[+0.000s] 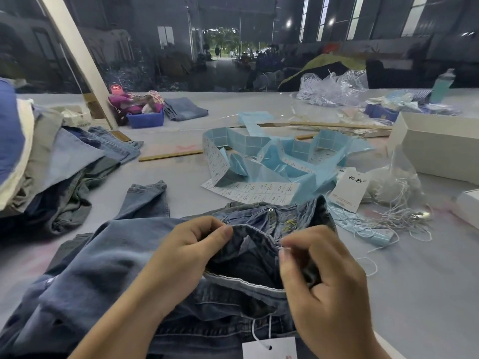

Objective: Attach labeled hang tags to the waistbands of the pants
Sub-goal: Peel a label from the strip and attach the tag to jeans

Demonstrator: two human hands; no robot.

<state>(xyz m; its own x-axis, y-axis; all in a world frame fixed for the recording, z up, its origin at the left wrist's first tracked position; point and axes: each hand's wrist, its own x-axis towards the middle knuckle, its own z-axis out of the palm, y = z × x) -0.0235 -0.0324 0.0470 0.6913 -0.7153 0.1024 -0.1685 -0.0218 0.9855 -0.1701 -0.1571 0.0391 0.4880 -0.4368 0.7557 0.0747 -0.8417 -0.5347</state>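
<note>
Head cam only, looks fwd and down, close over hands, table (pixel 259 104) beyond.

Grey table (pixel 414 294), jeans (pixel 103 268), blue label strips (pixel 272 161), white box (pixel 440 149), string (pixel 399 193)

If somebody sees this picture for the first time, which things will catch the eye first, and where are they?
First, the two hands in the near centre: the left hand and the right hand both pinch the waistband of the blue jeans. Behind them a tangle of light blue label strips sprawls across the grey table, and a white hang tag hangs at the bottom edge.
</note>
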